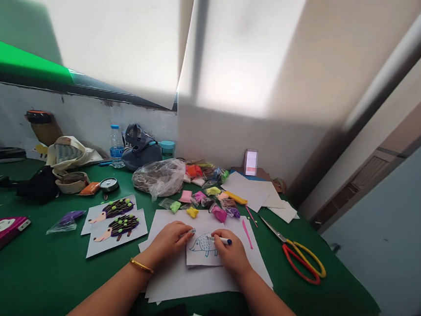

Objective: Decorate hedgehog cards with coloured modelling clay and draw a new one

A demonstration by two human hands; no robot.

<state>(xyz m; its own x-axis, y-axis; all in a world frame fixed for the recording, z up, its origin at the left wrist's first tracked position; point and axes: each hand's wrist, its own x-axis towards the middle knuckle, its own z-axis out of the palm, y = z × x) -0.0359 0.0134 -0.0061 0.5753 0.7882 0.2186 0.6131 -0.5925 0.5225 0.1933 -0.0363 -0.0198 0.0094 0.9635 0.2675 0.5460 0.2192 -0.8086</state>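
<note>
At a green table (301, 303), grips a pen (228, 241) in the right hand (233, 253) over a hedgehog drawing (200, 245) on white sheets (173, 282); rests the left hand (168, 240) at its upper-left corner, cannot tell whether gripping.

Both forearms are bare and converge from the lower edge toward the middle. The left forearm (113, 284) slants up to the right, and the left hand (169, 239) is turned back upward, its fingers gathered and pointing inward. The right forearm (275, 304) slants up to the left; the right hand (232, 253) has its grip closed, fingers curled. The two hands are apart.
</note>
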